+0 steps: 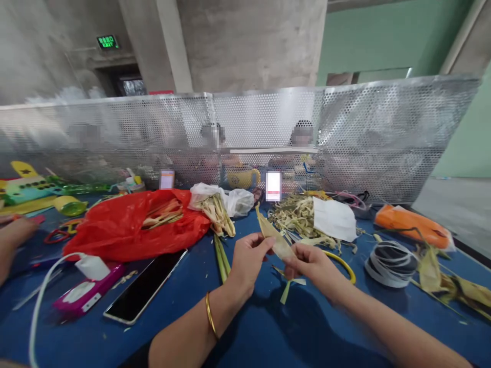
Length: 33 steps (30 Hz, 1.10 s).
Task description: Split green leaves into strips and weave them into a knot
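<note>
A pale, dried leaf, probably corn husk (282,248), is stretched between my two hands above the blue table (264,332). My left hand (247,258), below a gold bangle (210,312), pinches its left edge between thumb and fingers. The lower right end is gripped by the fingertips of my right hand (312,263). Its narrow tip points up and away from me. Under my hands lies a small greenish strip (285,292). Beyond them is a heap of shredded dry strips (297,217), partly covered by a white sheet (335,219).
To the left are a red plastic bag (126,230) of husks, a phone (148,286) and a purple power strip (90,291). A coil of pale strip (392,263) and an orange packet (414,226) lie right. A perforated metal screen (264,120) runs behind. Another person's hand (17,237) shows far left.
</note>
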{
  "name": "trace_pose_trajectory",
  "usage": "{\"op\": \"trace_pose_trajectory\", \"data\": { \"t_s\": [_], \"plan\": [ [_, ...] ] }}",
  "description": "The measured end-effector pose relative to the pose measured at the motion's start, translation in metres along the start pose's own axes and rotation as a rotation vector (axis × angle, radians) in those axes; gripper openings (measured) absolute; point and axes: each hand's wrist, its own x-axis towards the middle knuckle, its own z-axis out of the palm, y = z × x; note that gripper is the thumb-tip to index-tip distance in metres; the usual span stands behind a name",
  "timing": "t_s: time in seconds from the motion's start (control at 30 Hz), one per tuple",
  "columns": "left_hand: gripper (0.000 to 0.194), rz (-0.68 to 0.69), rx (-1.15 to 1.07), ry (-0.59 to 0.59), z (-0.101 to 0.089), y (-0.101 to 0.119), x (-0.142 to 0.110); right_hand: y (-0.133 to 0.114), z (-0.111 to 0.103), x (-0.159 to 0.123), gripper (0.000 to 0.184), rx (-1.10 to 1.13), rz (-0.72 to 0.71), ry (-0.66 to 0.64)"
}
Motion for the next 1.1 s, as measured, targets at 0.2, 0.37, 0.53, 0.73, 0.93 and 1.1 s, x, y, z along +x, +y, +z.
{"op": "trace_pose_trajectory", "data": {
  "t_s": [0.2,0.37,0.53,0.73,0.93,1.1],
  "plan": [
    [0.019,-0.128,-0.109,0.028,-0.001,-0.011,0.003,0.008,-0.004,-0.003,0.035,0.135,-0.012,0.216],
    [0.025,-0.126,-0.122,0.025,-0.002,-0.015,0.006,0.007,-0.01,0.0,0.035,0.154,-0.029,0.334],
    [0.03,-0.116,-0.107,0.018,-0.002,-0.019,0.009,0.007,-0.018,0.0,0.035,0.076,-0.087,0.445],
    [0.05,0.322,0.225,0.467,-0.012,-0.018,0.016,0.001,-0.032,-0.001,0.029,-0.273,-0.253,0.429],
    [0.025,0.38,0.558,-0.258,-0.008,-0.001,0.016,0.005,-0.026,-0.005,0.025,-0.476,-0.324,0.258],
    [0.025,0.04,0.275,-0.465,0.001,-0.002,0.021,0.0,-0.032,-0.003,0.029,-0.513,-0.26,0.257]
  ]
}}
